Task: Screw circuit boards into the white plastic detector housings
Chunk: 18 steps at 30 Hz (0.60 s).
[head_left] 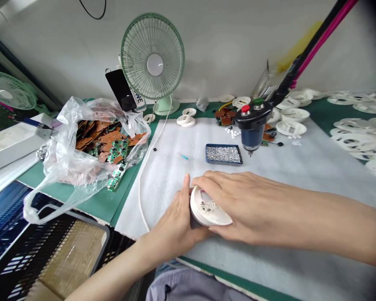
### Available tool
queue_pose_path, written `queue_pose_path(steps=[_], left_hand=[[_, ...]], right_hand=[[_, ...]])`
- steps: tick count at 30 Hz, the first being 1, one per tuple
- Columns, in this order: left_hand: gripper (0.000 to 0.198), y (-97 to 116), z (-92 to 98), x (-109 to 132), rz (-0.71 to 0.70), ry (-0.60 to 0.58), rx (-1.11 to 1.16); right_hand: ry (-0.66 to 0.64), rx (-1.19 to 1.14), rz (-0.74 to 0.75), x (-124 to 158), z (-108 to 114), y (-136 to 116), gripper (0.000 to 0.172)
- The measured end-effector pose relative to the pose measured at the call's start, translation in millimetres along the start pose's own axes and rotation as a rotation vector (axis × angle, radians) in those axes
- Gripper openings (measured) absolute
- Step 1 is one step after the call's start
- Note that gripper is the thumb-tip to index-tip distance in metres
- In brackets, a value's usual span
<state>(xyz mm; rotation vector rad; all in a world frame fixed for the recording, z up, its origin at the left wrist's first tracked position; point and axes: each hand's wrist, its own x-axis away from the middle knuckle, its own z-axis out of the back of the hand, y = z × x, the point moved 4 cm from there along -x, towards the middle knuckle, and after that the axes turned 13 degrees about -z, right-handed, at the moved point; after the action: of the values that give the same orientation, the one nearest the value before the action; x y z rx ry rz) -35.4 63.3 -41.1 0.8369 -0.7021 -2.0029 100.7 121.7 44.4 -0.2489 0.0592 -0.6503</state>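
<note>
Between both hands, low in the middle of the head view, is a round white plastic housing [211,212], tilted, with a small window and moulded details on its face. My left hand [178,221] wraps its left side, thumb pointing up along the rim. Over its top and right side lies my right hand [235,200], fingers curled round the edge and hiding part of the face. Just beyond the hands sits a blue tray [224,162] of small metal screws. A hanging electric screwdriver [250,133] points down to the right of that tray.
At left, a clear plastic bag [62,146] holds many circuit boards [115,152]. A green fan [153,62] and a phone [121,90] stand at the back. White round covers [354,136] pile up at right. A small blue screwdriver [183,156] and a white cable [141,188] lie on the mat.
</note>
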Motion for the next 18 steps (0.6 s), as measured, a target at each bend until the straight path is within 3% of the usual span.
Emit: queue_pose_path(steps=[3, 6, 8, 10, 14, 18], left_hand=[[0.123, 1.9, 3.0, 1.1, 0.015, -0.023, -0.041], [0.131, 0.8, 10.3, 2.2, 0.018, -0.038, -0.09], [0.136, -0.9, 14.2, 0.2, -0.008, -0.08, -0.11], [0.137, -2.0, 15.3, -5.1, -0.059, -0.129, -0.125], [0.133, -5.6, 10.2, -22.9, -0.108, -0.125, -0.198], [0.135, -11.5, -0.8, -39.3, -0.109, -0.086, -0.258]], right_hand=[[0.09, 0.006, 0.018, 15.0, 10.3, 13.0, 0.048], [0.143, -0.004, -0.145, 46.3, 9.5, 43.3, 0.057], [0.098, -0.027, -0.301, 67.5, -2.7, 63.2, 0.06], [-0.009, -0.036, -0.354, 80.5, -21.3, 72.2, 0.056], [-0.089, -0.034, -0.312, 75.8, -46.1, 69.5, 0.055], [-0.075, -0.041, -0.312, 59.4, -44.1, 74.2, 0.059]])
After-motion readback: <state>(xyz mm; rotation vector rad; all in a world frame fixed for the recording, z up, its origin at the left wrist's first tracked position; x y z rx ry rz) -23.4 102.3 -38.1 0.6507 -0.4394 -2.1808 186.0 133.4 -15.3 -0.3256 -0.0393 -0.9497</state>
